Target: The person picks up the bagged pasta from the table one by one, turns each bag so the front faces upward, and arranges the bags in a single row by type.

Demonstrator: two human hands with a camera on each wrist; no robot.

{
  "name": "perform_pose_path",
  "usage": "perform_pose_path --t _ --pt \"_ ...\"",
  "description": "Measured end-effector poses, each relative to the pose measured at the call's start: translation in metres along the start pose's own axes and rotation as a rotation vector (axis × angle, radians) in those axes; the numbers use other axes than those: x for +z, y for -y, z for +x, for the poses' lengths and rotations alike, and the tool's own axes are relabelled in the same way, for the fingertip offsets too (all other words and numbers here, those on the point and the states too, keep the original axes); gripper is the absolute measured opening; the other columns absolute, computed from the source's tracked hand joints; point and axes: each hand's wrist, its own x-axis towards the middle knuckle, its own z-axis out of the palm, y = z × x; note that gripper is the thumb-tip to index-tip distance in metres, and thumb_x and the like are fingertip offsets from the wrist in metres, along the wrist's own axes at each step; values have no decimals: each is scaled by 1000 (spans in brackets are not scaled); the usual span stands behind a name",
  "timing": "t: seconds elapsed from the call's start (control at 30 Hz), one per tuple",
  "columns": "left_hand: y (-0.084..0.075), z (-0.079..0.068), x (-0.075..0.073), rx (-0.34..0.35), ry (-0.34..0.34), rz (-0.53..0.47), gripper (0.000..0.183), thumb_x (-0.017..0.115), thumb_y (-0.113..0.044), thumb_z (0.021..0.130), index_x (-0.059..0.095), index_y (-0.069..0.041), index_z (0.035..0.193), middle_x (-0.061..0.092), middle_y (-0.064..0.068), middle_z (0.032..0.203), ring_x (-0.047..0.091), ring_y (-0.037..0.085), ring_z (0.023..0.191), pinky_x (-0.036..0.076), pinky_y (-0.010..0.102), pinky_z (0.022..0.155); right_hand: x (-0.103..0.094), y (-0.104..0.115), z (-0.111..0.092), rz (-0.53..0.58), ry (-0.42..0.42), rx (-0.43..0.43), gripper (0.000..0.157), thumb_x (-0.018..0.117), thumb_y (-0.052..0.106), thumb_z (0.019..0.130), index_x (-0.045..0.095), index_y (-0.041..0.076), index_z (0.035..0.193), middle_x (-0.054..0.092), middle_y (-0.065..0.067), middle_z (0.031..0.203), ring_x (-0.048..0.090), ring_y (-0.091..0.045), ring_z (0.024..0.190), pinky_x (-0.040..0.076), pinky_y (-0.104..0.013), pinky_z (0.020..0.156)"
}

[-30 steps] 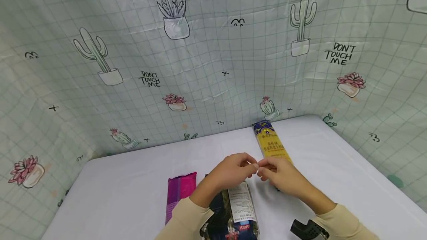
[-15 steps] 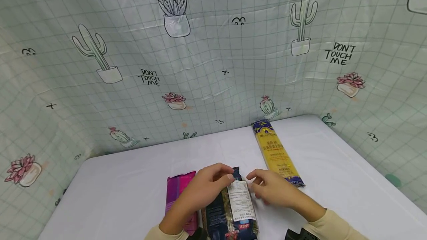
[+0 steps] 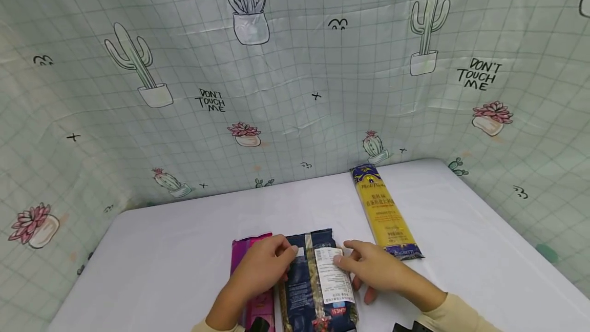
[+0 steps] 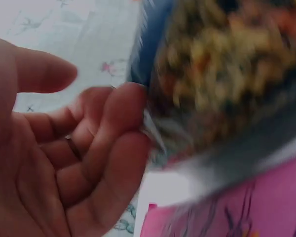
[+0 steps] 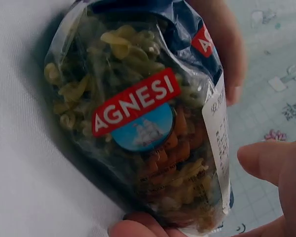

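Note:
A dark blue pasta bag (image 3: pixel 301 286) with a clear window and a white label lies between the two hands, its top edge toward the back. Mixed-colour twisted pasta shows through its side in the right wrist view. My left hand (image 3: pixel 261 264) is at its upper left edge; in the left wrist view the fingertips (image 4: pixel 130 106) touch the film, with the thumb apart. On the right side my right hand (image 3: pixel 378 269) has its thumb over the label and its fingers low along the bag. The right wrist view shows a gap between that thumb (image 5: pixel 261 160) and the label.
A pink and purple packet (image 3: pixel 260 314) lies just left of the pasta bag, partly under the left hand. Farther back on the right is a yellow spaghetti pack (image 3: pixel 384 209). The white table (image 3: pixel 161 270) meets a cactus-print curtain (image 3: pixel 286 65) behind.
The hands, earlier close together above the bag's top, have parted and come down to its two sides. The left hand moved left and nearer, uncovering the top edge of the pasta bag.

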Motion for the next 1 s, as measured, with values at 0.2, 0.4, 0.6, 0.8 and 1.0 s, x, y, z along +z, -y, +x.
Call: perform_pose_path --t 0.2,0.4,0.6,0.8,1.0 --pt "10 -4 1 -71 -61 276 30 64 -38 97 54 -13 85 49 -1 56 50 15 46 38 32 45 6 0 0 27 31 -4 84 65 49 96 34 -8 150 61 -10 98 64 -24 54 54 -42 44" --pt "11 -3 4 -101 -83 332 32 65 -39 96 52 -11 88 48 1 60 47 16 50 36 32 46 9 -1 1 80 8 -6 82 68 46 94 35 -5 150 63 -10 104 62 -24 47 54 -41 48" --pt "9 -1 10 -77 -79 285 30 65 -35 96 49 -10 94 44 -1 62 42 16 51 33 31 48 10 0 1 119 -80 21 80 73 44 90 41 -3 146 61 -14 112 58 -22 47 53 -38 51" --pt "4 -1 11 -108 15 121 55 64 -51 95 53 -2 119 64 7 91 60 23 72 50 42 63 10 5 0 161 -207 -3 71 75 40 89 48 -1 139 55 -13 108 58 -21 54 53 -36 55" --pt "-1 0 14 -148 16 7 84 55 -62 95 47 6 144 54 25 135 55 43 121 43 67 95 9 14 -3 407 -244 -135 52 60 25 100 45 -5 140 62 -17 98 64 -27 64 57 -39 54"
